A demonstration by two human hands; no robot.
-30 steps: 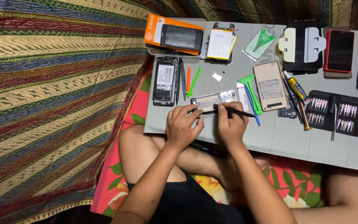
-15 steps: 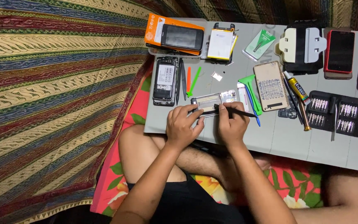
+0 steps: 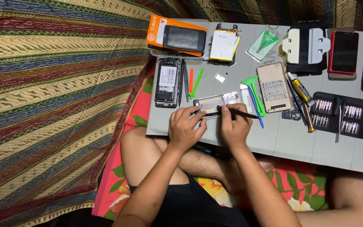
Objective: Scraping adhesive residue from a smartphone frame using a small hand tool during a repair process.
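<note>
**Prying at an opened phone on the grey board**

The left hand point(image 3: 184, 128) pressed down on the near-left end of the opened phone point(image 3: 215, 103), fingers curled over its edge and holding it steady. The right hand point(image 3: 234, 126) was closed on a thin black tool point(image 3: 240, 112), pinched between thumb and fingers, its shaft lying across the phone's near edge and its free end pointing right. The phone lay flat on the grey board point(image 3: 282, 138), just in front of the person's crossed legs, between a second opened phone point(image 3: 167, 82) on the left and a green pry tool point(image 3: 253, 86) on the right.

As a judgement, the step in hand was working loose some part inside the phone. The next move would call for light, level pressure from the tool while the left hand kept the phone from sliding.

Much was hard to read. The hands covered the near half of the phone, so the working tip of the tool and what it touched could not be seen. The parts inside the phone were too small to tell apart. The bit case point(image 3: 343, 115) ran toward the right edge, and a white device at the top right was cut off by the frame.
</note>
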